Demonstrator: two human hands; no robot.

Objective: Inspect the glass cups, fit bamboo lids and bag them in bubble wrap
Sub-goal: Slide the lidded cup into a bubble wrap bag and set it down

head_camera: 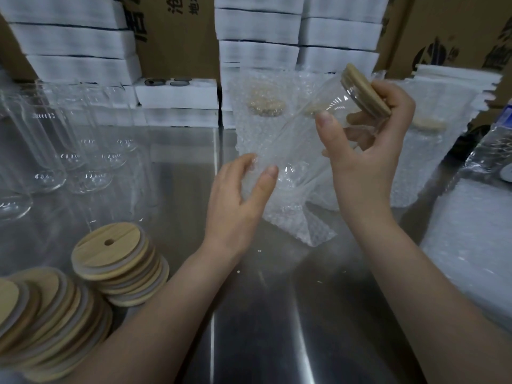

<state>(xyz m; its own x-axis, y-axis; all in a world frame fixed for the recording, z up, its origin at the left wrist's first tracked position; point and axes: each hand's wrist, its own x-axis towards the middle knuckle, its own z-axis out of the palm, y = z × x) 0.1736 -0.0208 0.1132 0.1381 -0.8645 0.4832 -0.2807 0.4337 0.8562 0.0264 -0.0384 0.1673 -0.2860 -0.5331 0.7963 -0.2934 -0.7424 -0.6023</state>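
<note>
In the head view, your right hand (368, 151) curls its fingers round the lidded end of the tilted glass cup (304, 134), while your left hand (238, 200) pinches the mouth of the bubble wrap bag (293, 217) at the cup's base. Hold that mouth spread wide and feed the smooth, slippery cylinder in base-first, without levering on the bamboo lid (365, 91). The lid is a flat, matt disc of pale wood and the bag is soft, clear and dimpled; spare lids (119, 261) lie stacked below-left of the cup.
</note>
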